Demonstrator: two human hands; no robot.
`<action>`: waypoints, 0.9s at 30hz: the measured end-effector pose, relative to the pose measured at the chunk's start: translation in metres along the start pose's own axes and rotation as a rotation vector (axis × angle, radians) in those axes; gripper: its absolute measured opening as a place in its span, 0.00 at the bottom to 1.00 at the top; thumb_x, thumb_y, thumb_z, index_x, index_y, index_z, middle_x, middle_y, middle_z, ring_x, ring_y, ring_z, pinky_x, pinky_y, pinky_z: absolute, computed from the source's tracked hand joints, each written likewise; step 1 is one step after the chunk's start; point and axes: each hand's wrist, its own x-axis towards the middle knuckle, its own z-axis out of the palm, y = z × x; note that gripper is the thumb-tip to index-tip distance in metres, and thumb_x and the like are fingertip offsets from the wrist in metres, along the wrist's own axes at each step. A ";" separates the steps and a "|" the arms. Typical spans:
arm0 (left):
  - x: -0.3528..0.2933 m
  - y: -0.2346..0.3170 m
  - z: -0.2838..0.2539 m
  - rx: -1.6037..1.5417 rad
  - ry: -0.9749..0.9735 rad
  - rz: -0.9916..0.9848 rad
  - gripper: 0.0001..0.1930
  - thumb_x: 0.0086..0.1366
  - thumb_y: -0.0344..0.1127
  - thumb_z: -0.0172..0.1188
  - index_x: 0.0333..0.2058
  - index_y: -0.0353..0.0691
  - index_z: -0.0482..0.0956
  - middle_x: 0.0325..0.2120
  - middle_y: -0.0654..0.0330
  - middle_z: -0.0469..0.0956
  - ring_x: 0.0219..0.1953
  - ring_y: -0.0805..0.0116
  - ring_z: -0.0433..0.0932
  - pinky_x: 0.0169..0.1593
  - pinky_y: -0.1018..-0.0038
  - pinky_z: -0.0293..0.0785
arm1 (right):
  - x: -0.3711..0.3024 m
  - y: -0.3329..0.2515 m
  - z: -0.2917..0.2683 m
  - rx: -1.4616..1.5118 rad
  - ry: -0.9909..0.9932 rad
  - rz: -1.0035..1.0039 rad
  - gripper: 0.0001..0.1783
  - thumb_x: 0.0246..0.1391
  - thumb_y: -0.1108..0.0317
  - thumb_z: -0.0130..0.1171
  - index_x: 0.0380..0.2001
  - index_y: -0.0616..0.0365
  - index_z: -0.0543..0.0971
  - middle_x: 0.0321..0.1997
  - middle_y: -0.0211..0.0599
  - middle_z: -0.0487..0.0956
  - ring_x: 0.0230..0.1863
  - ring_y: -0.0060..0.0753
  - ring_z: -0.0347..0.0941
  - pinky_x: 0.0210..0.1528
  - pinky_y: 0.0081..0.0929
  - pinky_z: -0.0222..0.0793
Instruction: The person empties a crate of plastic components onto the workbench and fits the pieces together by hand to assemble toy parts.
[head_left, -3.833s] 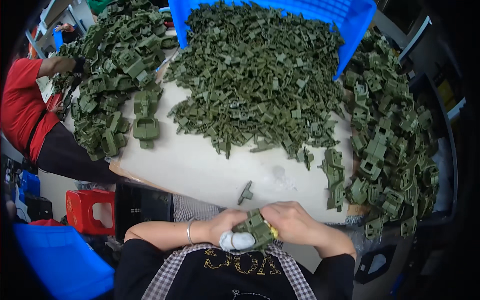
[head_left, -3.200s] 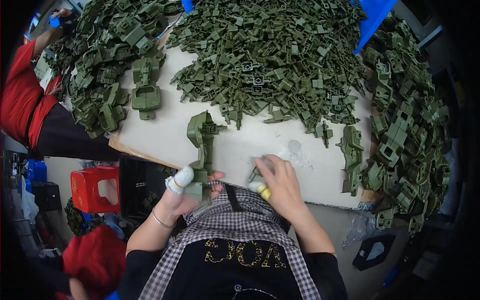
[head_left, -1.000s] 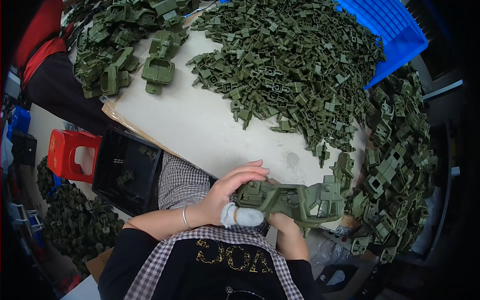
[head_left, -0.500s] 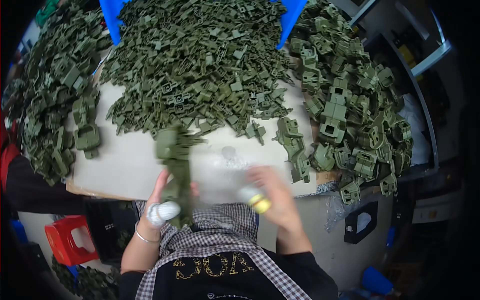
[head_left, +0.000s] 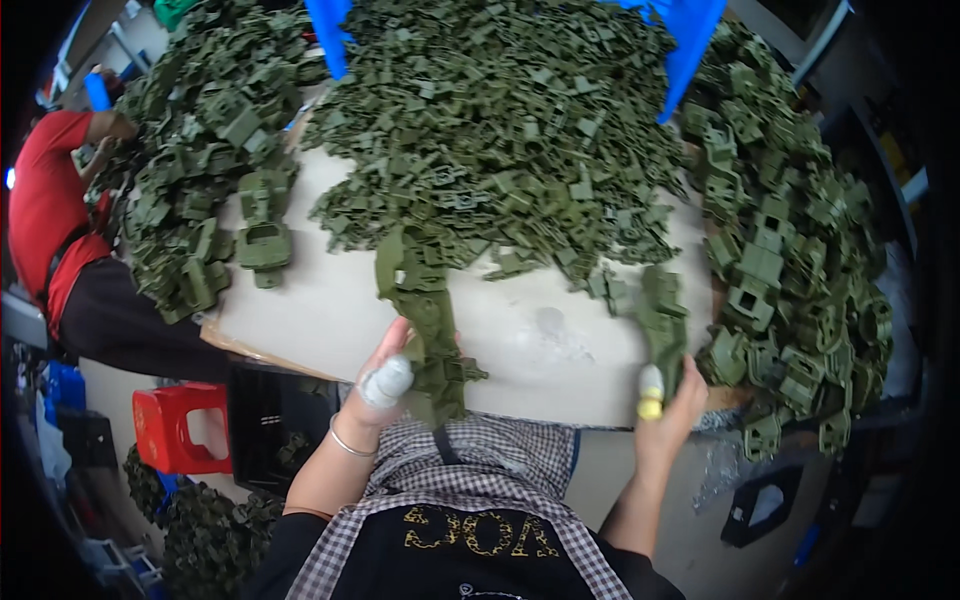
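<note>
My left hand (head_left: 382, 372), its thumb wrapped in white, is closed around a long olive-green toy truck body (head_left: 425, 310). That plastic piece stands out over the table's near edge, and its far end reaches toward the heap. At the right, my right hand (head_left: 676, 405) is closed on the near end of a second green truck body (head_left: 662, 310), thumb on one side and fingers on the other. White and yellow tape covers the right thumb. The palm-side fingers of the left hand are mostly hidden behind the piece.
A large heap of small green plastic parts (head_left: 490, 150) covers the far table (head_left: 540, 375) between blue panels (head_left: 690, 60). Larger green bodies are piled left (head_left: 200, 160) and right (head_left: 770, 250). A person in red (head_left: 50, 190) works at far left; a red stool (head_left: 180, 428) stands below.
My right hand has moved right, from over the bare tabletop to the second truck body, and has closed on it. The left hand keeps its piece, now turned. The whole view has shifted.
</note>
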 end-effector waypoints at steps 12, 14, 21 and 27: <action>-0.002 -0.030 0.012 -0.167 0.053 0.072 0.27 0.69 0.39 0.44 0.63 0.44 0.47 0.57 0.55 0.63 0.51 0.66 0.69 0.52 0.68 0.68 | -0.018 -0.124 0.032 0.693 -0.365 -0.379 0.46 0.44 0.68 0.64 0.63 0.67 0.50 0.51 0.53 0.66 0.49 0.50 0.65 0.52 0.36 0.62; 0.004 -0.025 0.022 0.042 0.107 0.203 0.31 0.66 0.51 0.45 0.62 0.43 0.52 0.57 0.55 0.63 0.55 0.63 0.67 0.58 0.65 0.64 | -0.015 -0.127 0.033 0.667 -0.328 -0.526 0.47 0.42 0.67 0.66 0.62 0.65 0.52 0.49 0.54 0.66 0.45 0.53 0.63 0.49 0.39 0.61; 0.013 -0.009 0.030 -0.002 0.165 0.177 0.39 0.61 0.66 0.42 0.59 0.40 0.57 0.55 0.54 0.65 0.55 0.60 0.67 0.58 0.61 0.64 | -0.020 -0.126 0.034 0.714 -0.446 -0.536 0.49 0.40 0.66 0.67 0.63 0.60 0.53 0.51 0.53 0.64 0.47 0.51 0.63 0.51 0.41 0.62; 0.010 0.001 0.049 0.166 0.106 0.060 0.43 0.58 0.68 0.46 0.61 0.38 0.54 0.57 0.54 0.63 0.56 0.60 0.66 0.59 0.63 0.64 | -0.002 -0.119 0.027 1.005 -0.521 -0.379 0.51 0.42 0.61 0.66 0.64 0.61 0.49 0.61 0.55 0.54 0.60 0.55 0.55 0.61 0.40 0.55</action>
